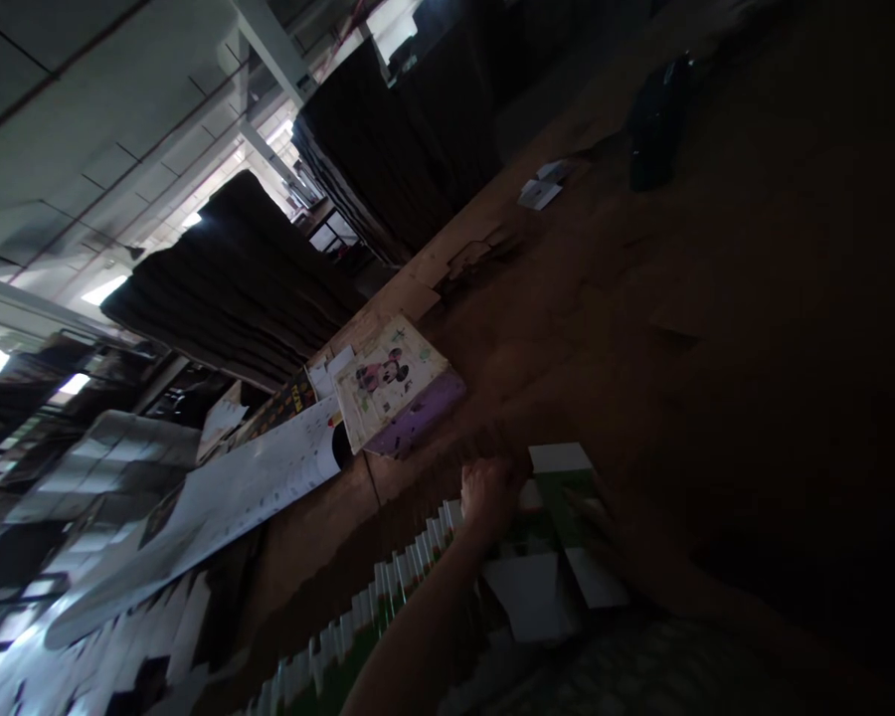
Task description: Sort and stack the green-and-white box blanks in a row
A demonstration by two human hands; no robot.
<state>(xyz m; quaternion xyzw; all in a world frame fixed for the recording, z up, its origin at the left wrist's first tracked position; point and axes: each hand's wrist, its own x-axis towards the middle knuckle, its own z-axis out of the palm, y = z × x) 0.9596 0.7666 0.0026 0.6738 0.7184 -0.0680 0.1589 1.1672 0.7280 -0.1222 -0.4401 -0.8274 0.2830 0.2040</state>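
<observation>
Left hand part-curled at green-and-white carton's ten o'clock; right hand at three, dim; neither's grip tellable. Light, even pressure should spare panels.

Dim; windows glaring upper left; right side near-black; lower left blurred.

grn carton, wht at 2 ends, on brn tbl, partly in shadow

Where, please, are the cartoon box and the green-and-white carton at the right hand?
Cartoon box (397, 385): head view, on its printed top.
Green-and-white carton (558, 507): head view, on its green panel.
</observation>
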